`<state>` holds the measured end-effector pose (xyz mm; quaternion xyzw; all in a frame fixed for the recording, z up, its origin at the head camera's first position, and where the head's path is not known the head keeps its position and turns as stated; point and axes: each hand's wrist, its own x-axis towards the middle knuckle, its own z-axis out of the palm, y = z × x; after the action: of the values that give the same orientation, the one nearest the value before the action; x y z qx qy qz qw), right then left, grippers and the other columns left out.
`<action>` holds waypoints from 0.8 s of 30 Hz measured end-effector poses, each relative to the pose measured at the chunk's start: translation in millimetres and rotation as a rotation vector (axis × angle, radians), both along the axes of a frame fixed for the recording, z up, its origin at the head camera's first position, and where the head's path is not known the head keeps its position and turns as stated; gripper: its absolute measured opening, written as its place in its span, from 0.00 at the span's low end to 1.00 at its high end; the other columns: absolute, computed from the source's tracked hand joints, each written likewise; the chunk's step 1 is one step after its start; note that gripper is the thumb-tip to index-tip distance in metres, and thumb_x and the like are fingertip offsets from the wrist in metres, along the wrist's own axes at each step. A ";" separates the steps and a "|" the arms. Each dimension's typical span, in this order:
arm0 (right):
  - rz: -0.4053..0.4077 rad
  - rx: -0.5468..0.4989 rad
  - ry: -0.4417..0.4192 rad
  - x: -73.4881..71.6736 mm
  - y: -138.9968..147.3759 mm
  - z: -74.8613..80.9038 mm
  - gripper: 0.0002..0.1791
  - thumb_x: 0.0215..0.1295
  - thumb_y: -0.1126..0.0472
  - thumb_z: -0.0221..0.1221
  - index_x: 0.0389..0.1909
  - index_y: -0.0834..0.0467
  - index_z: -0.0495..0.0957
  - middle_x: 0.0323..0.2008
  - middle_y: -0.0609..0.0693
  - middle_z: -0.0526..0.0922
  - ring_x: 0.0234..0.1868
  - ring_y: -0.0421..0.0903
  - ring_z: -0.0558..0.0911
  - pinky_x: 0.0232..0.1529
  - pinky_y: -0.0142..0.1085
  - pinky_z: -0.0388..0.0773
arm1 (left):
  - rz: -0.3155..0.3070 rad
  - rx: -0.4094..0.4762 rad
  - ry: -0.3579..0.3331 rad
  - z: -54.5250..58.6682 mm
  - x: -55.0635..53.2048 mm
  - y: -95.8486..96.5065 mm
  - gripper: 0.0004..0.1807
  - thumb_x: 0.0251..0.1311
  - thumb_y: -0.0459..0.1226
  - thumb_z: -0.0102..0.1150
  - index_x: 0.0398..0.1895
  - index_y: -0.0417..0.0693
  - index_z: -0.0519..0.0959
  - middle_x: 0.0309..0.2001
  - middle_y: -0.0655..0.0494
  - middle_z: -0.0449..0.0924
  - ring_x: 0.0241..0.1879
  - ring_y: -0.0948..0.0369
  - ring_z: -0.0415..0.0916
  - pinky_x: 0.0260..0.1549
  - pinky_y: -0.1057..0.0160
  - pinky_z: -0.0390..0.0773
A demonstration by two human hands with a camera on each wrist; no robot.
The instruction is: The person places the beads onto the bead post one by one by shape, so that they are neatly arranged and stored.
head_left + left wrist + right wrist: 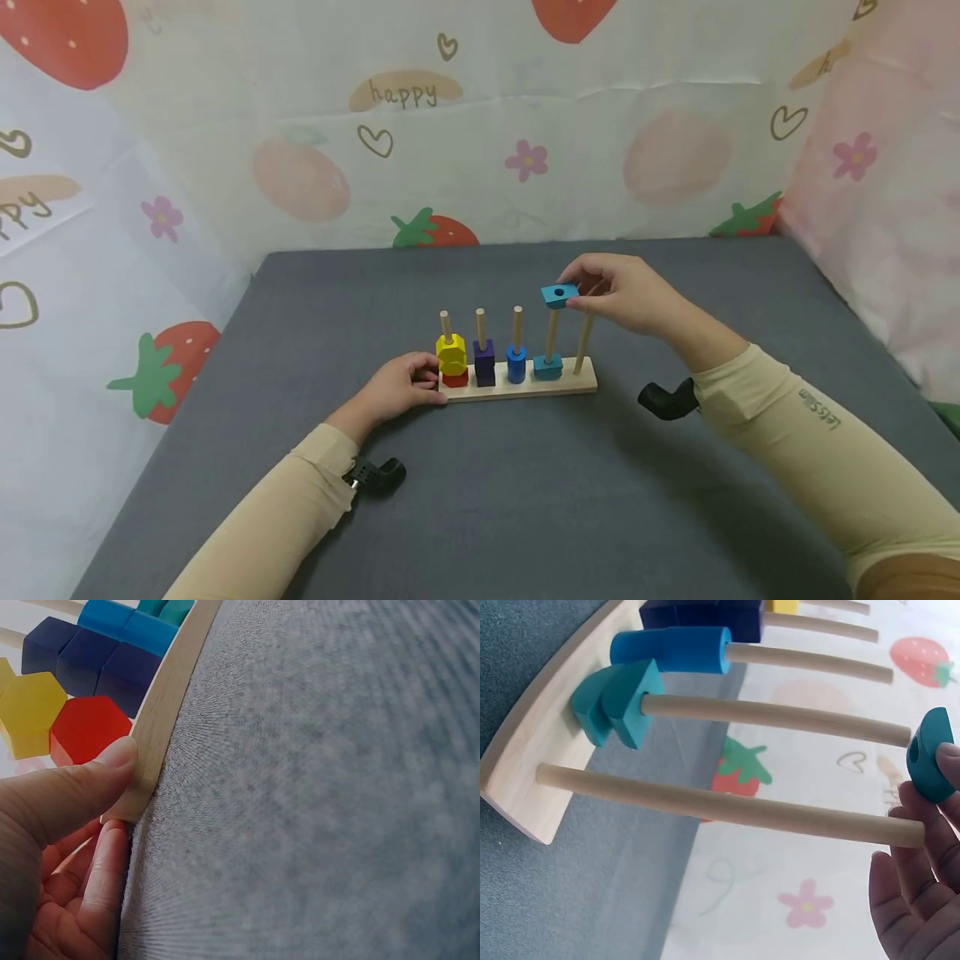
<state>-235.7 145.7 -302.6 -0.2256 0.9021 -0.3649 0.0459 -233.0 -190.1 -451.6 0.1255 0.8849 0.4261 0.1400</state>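
A wooden peg stand with upright pegs stands on the table. My left hand holds its left end, the thumb on the front edge beside a red hexagonal block. My right hand pinches a teal half-round block with a hole, right at the tip of the fourth peg. Lower on that peg sit two teal blocks. The fifth peg is bare and passes by the right fingers. Yellow blocks sit above the red on the first peg.
Purple square blocks fill the lower second peg, and blue cylinders the third. A grey cloth covers the table. Printed fabric hangs behind and at both sides. Black wrist mounts stick out from both sleeves.
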 end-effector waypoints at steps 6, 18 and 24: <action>0.016 0.020 -0.001 -1.2 -2.0 -3.4 0.11 0.60 0.60 0.60 0.44 0.53 0.76 0.35 0.48 0.78 0.36 0.45 0.77 0.37 0.40 0.75 | -0.003 0.006 0.000 1.2 -0.6 0.4 0.25 0.43 0.40 0.71 0.47 0.47 0.75 0.43 0.54 0.75 0.43 0.60 0.73 0.46 0.64 0.75; 0.066 0.024 -0.080 -3.2 -2.5 -10.6 0.11 0.59 0.59 0.61 0.42 0.55 0.77 0.35 0.50 0.78 0.37 0.46 0.76 0.38 0.38 0.75 | 0.006 -0.004 -0.006 -2.8 -0.2 -0.7 0.25 0.43 0.41 0.71 0.47 0.47 0.75 0.42 0.55 0.75 0.43 0.61 0.73 0.46 0.64 0.75; 0.075 0.005 -0.107 -7.6 -1.3 -15.1 0.11 0.57 0.58 0.63 0.40 0.57 0.77 0.33 0.50 0.79 0.34 0.47 0.74 0.36 0.38 0.73 | 0.009 -0.012 -0.007 -0.5 0.5 -0.6 0.25 0.43 0.41 0.71 0.46 0.48 0.75 0.42 0.55 0.75 0.43 0.60 0.73 0.46 0.64 0.75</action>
<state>-243.3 144.4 -317.7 -0.2393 0.8903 -0.3720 0.1080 -232.5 -190.7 -452.0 0.1190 0.8874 0.4221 0.1420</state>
